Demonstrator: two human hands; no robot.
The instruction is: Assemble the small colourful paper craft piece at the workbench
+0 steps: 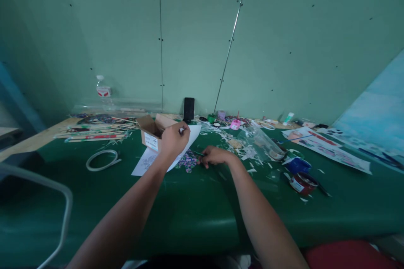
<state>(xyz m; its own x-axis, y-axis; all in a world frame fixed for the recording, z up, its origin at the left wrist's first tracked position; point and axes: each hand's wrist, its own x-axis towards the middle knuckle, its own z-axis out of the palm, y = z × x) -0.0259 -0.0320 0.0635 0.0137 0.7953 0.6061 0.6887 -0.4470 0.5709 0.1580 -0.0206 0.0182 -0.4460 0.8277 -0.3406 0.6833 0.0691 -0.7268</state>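
My left hand (175, 138) is raised beside an open cardboard box (150, 139), its fingertips pinched together. Whatever may be between them is too small to make out. My right hand (215, 156) rests low over the green table cover, closed around a thin dark stick-like tool (198, 154) that points left. Under the tool's tip lies a cut-out (188, 163) covered in small purple, green and pink patches. Partly beneath the box and cut-out is a white paper sheet (143, 163) with a line drawing on it.
Paper scraps (249, 151) and a clear plastic container (265, 143) lie right of my hands. Further right are a dark red jar (303, 183), a blue pot (296, 165) and painted sheets (331, 151). Leftward lie a coiled white tube (102, 160) and sticks (94, 132). A phone (188, 108) stands behind.
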